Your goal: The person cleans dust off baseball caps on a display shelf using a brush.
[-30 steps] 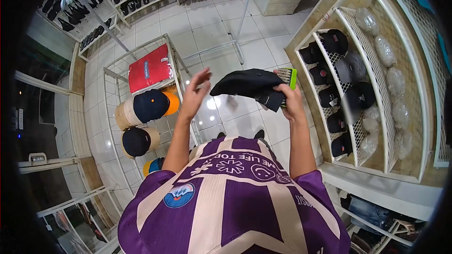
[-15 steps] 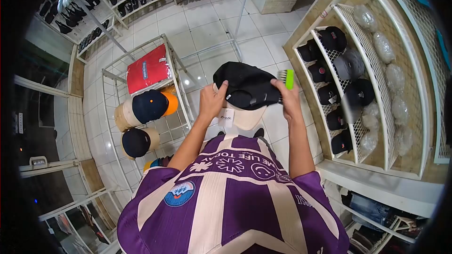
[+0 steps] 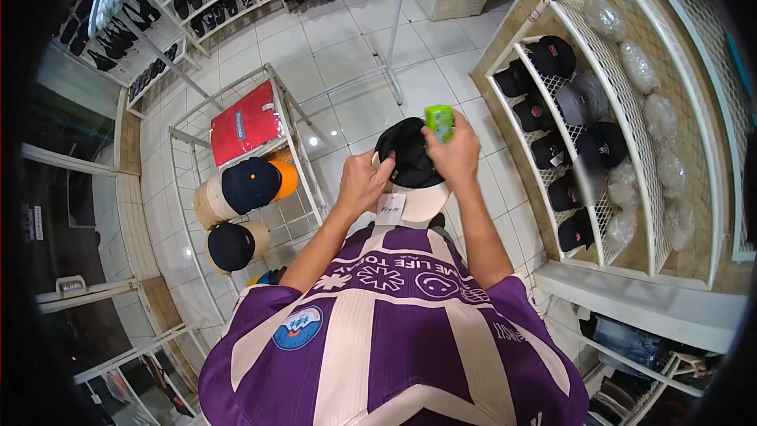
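A black cap [image 3: 412, 159] with a cream brim [image 3: 420, 203] is held in front of my chest, and a white paper tag [image 3: 390, 207] hangs from it. My left hand [image 3: 365, 181] is closed on the cap's left edge, thumb on the dark cloth. At the cap's right side, my right hand [image 3: 457, 147] grips a bright green brush [image 3: 439, 122]. The brush's green back faces up and overlaps the cap's edge; its bristles are hidden.
To the left stands a white wire rack [image 3: 181, 138] with a red packaged garment [image 3: 246, 122] and several caps [image 3: 251, 184]. On the right, a slanted white shelf [image 3: 631, 181] holds dark caps [image 3: 552, 57] and clear plastic bundles [image 3: 639, 67]. A metal stand [image 3: 390, 75] rises from the tiled floor ahead.
My right hand has moved left and turned the brush, so its back shows instead of its bristles. The cap now looks narrower and more bunched, and its brim sits lower.
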Available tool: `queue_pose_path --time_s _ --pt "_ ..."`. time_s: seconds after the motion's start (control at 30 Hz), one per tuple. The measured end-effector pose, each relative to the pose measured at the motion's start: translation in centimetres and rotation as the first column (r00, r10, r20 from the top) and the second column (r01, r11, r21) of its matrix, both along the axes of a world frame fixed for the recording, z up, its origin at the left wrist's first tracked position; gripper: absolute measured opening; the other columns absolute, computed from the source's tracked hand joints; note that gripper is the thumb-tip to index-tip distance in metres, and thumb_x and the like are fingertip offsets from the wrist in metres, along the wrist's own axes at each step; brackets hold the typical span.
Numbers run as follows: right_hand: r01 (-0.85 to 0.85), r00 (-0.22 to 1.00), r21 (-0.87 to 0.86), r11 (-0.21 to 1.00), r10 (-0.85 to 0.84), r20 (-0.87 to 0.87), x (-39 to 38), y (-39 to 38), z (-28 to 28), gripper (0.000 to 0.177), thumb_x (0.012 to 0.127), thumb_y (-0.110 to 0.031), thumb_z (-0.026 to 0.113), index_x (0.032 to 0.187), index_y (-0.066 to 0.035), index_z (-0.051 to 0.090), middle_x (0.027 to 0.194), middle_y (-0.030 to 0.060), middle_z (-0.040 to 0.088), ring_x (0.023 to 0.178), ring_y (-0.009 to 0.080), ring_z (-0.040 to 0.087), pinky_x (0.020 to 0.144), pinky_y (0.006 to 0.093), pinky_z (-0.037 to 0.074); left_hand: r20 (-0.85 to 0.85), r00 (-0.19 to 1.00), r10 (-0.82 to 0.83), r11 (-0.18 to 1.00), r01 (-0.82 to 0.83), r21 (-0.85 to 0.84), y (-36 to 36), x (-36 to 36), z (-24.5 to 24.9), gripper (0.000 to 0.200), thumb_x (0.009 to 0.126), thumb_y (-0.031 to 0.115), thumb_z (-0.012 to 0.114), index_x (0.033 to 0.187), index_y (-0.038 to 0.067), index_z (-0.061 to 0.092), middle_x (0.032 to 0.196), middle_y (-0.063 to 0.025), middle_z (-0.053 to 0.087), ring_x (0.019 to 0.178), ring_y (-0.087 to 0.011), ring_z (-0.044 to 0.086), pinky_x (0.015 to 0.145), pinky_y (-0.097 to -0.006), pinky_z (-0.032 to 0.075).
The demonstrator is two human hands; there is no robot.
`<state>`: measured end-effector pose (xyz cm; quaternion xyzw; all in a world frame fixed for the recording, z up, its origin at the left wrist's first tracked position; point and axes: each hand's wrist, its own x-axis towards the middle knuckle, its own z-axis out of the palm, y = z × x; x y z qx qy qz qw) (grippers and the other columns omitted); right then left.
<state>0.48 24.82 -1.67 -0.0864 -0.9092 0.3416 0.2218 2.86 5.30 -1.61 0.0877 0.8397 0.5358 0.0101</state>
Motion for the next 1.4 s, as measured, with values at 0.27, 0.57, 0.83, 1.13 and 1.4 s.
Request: queue_pose_path --time_s 0.27,0.57,0.83,1.13,1.4 --pt "-0.104 0.982 -0.169 0.980 0.127 0.136 0.3 -0.6 2.4 0.054 0.073 -0.033 0.085 0.108 0.004 0.066 0.093 0.0215 0.072 0.084 0.0371 0.071 0.077 0.0429 0.056 0.056 0.997 -0.054 0.998 0.053 0.017 -0.7 0.0 0.9 0.027 0.089 0.024 0.064 0.085 -0.002 0.066 0.063 -0.0248 0.059 0.061 -0.0444 0.061 0.056 -0.0449 0.048" --pt "0.004 0.980 -0.263 0.965 0.048 0.192 0.5 0.6 0.5 0.064 0.066 -0.040 0.090 0.103 0.003 0.061 0.094 0.0208 0.070 0.083 0.0358 0.070 0.077 0.0432 0.055 -0.239 0.963 -0.124 0.988 0.098 -0.118 -1.6 -0.2 -0.6 0.020 0.089 0.018 0.064 0.100 0.002 0.070 0.070 -0.0216 0.062 0.061 -0.0360 0.065 0.057 -0.0387 0.049" --pt "-0.006 0.985 -0.428 0.904 0.080 0.156 0.8 -0.4 1.9 0.066 0.065 -0.045 0.092 0.098 0.002 0.059 0.082 0.0146 0.068 0.071 0.0235 0.067 0.067 0.0367 0.054 -0.302 0.940 -0.156 0.975 0.098 -0.198 -1.1 -0.2 -0.1 0.015 0.086 0.015 0.065 0.095 0.004 0.069 0.069 -0.0175 0.065 0.062 -0.0360 0.065 0.058 -0.0391 0.050" --pt "0.057 0.989 -0.430 0.901 0.007 0.146 1.1 -0.5 2.2 0.063 0.063 -0.043 0.092 0.095 0.001 0.058 0.085 0.0186 0.069 0.073 0.0310 0.067 0.070 0.0390 0.054 -0.351 0.931 -0.099 0.985 0.041 -0.169 -1.2 -0.1 0.2 0.015 0.084 0.018 0.067 0.090 0.004 0.066 0.068 -0.0176 0.063 0.060 -0.0386 0.063 0.054 -0.0437 0.049" --pt "0.145 0.989 -0.234 0.961 -0.138 0.047 -0.1 1.4 1.1 0.060 0.065 -0.038 0.092 0.096 0.000 0.058 0.086 0.0181 0.068 0.075 0.0291 0.069 0.070 0.0401 0.054 -0.276 0.960 -0.046 0.975 -0.017 -0.221 -1.3 -0.2 -1.3 0.018 0.085 0.019 0.067 0.085 0.002 0.063 0.065 -0.0196 0.062 0.059 -0.0416 0.061 0.055 -0.0461 0.048"
